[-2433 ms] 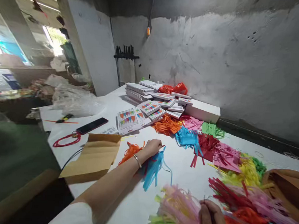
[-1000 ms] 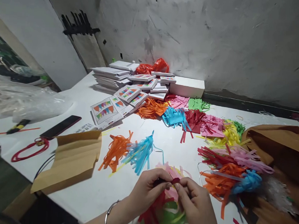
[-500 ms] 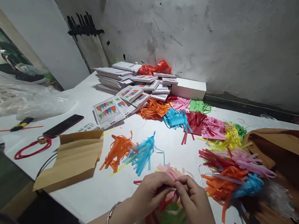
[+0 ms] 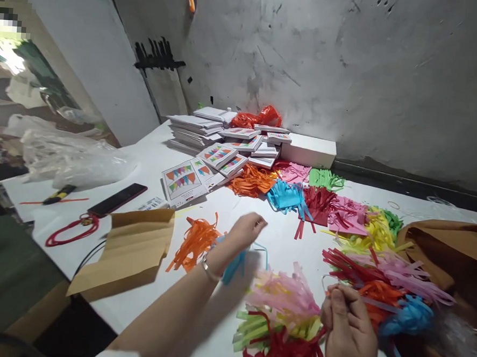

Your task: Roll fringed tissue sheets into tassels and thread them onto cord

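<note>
My left hand (image 4: pixel 248 233) hovers over the blue tissue-paper tassel (image 4: pixel 233 264), its fingers drawn together; whatever they may hold is hidden. An orange tassel (image 4: pixel 196 240) lies just left of it. My right hand (image 4: pixel 348 325) is closed in a pinch at the lower right, and what is between the fingers does not show. Beside it, a pink tassel (image 4: pixel 285 300), a light green tassel (image 4: pixel 249 330) and a red tassel (image 4: pixel 288 354) lie bunched together. A thin pale string loop (image 4: pixel 324 282) shows by the right fingertips.
Folded fringed bundles, including a blue one (image 4: pixel 285 196), line the back. Further tassels (image 4: pixel 377 289) lie right, by a brown bag (image 4: pixel 453 240). Printed packets (image 4: pixel 184 180), a white box (image 4: pixel 311 150), a phone (image 4: pixel 118 199), brown paper (image 4: pixel 137 242) and clear plastic (image 4: pixel 74 155) also occupy the table.
My hands have parted from their shared pinch. The left has reached forward and left over the blue tassel; the right has shifted right. The pink, green and red tassels are uncovered.
</note>
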The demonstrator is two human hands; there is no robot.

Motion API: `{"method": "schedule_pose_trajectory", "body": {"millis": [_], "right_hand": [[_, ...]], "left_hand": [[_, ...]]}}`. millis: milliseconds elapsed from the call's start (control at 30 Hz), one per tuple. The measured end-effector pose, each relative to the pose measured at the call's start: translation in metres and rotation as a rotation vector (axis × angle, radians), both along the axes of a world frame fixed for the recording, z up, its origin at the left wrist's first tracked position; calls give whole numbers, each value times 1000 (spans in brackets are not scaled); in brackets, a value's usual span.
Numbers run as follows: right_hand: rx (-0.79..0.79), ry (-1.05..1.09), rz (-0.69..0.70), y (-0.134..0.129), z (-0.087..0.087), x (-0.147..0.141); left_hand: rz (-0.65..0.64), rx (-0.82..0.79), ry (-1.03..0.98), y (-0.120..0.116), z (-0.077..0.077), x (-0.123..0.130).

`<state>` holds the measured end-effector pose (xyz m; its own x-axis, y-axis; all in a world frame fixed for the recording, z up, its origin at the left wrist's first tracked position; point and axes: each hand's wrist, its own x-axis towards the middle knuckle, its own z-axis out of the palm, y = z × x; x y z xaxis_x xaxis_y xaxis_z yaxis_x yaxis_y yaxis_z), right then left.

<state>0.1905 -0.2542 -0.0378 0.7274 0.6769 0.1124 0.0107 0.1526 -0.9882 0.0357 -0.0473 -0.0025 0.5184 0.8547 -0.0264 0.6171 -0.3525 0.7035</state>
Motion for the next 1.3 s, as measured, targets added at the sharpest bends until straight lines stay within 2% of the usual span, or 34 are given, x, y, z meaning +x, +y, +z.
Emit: {"method": "schedule_pose_trajectory", "body": {"millis": [100,167,233,333,467,567,667,800,933,1000,1167,1300], "right_hand": [[-121,-139,82,-3,-3,-9],[-177,-198,109,-4,-1,-15],[-207,-239,134,-4,2,-20],[-211,-303,161,-4,5,-26],[-182,-370,171,-7,8,-33],[-173,-361,183,-9,12,-38],[-174,-391,173,-10,15,-39],[-184,-492,149,-9,16,-36],[-200,-488,153,-9,14,-34],[-203,-487,148,-9,13,-33],[-212,-505,158,-8,10,-32],[-201,-547,180,-8,9,-33]], "left_hand": [[181,-18,87,44,-14,2],[220,-45,96,56,-21,1],[210,-61,52,54,-24,-1],[130,-74,-104,31,-20,-4],[-4,-156,-350,-30,-8,-10],[-38,-284,-511,-74,-2,-12],[-26,-426,-681,-100,-1,-11],[18,-448,-729,-110,-5,-7],[48,-496,-774,-113,-8,-3],[54,-589,-826,-113,-8,-2],[28,-983,-962,-113,-8,-1],[-2,-1098,-1000,-114,-12,-2]]}}
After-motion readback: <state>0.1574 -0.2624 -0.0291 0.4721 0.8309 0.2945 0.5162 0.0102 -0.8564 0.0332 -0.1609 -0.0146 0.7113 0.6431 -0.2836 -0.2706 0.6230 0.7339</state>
